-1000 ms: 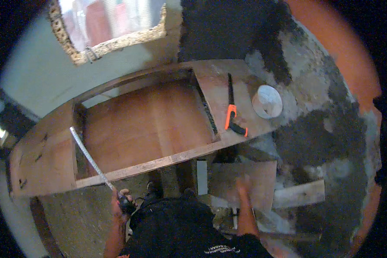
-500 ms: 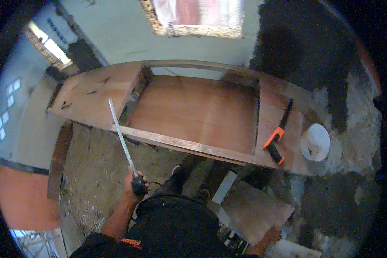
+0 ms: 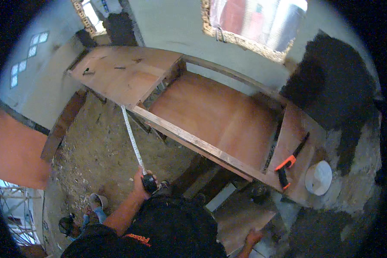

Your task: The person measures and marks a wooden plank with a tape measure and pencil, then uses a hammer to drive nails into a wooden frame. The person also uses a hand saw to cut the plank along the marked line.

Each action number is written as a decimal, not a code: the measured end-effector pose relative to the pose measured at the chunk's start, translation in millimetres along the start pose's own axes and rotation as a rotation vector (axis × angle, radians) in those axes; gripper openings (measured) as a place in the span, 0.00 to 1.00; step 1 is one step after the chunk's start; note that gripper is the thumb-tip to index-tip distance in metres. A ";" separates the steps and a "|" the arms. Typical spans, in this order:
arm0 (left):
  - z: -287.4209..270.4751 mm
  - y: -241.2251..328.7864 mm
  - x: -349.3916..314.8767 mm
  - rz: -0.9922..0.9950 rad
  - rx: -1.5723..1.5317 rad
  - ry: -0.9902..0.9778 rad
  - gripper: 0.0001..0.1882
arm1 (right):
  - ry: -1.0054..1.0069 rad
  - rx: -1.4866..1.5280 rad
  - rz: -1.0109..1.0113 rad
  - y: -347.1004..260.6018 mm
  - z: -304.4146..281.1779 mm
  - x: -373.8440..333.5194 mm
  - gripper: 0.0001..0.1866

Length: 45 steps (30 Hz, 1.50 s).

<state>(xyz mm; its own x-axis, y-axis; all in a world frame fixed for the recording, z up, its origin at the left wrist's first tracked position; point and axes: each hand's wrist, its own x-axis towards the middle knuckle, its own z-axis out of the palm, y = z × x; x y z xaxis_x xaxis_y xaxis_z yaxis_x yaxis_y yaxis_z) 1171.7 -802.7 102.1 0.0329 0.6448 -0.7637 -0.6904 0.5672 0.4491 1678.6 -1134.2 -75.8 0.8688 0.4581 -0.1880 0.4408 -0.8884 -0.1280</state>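
My left hand [image 3: 142, 182] is wrapped round a black tape measure [image 3: 149, 182]. Its white blade [image 3: 132, 136] is drawn out and points up and away, with the tip appearing close to the front edge of a long wooden bench frame [image 3: 193, 139]. Low on the right, my right hand [image 3: 253, 237] is closed at the edge of a flat wooden board [image 3: 236, 221]; its fingertips are partly hidden. A saw [image 3: 287, 167] with an orange and black handle lies on the bench's right end.
A white bucket [image 3: 318, 178] stands beside the saw. Small dark tools [image 3: 119, 67] lie on the bench's left panel [image 3: 124, 77]. The bench's middle is an open frame with a brown panel [image 3: 215, 112] inside. A person [image 3: 71, 225] is low at the left, near a container [image 3: 99, 201].
The view has turned left, and the bench appears tilted. The tape blade's tip now appears at the bench's front edge instead of over its panel. A person has come into view at lower left.
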 end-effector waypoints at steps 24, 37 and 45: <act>-316.7 78.2 110.5 0.211 -0.632 0.150 0.27 | -0.538 0.664 -1.048 -549.8 -237.2 -222.5 0.16; -335.9 335.8 125.2 0.454 -0.987 -0.322 0.19 | -0.759 1.291 -0.434 -735.9 -115.9 -251.9 0.12; -311.3 406.6 155.4 0.711 -0.721 -0.048 0.19 | -0.800 1.199 -0.456 -897.0 -20.1 -230.5 0.20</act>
<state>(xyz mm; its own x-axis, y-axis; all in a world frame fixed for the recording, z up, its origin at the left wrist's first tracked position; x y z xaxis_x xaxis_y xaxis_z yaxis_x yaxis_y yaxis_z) 671.1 -631.4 21.6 -0.5379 0.7411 -0.4018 -0.8322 -0.3908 0.3934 1087.6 -443.4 101.9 0.1906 0.9250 -0.3286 -0.1524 -0.3028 -0.9408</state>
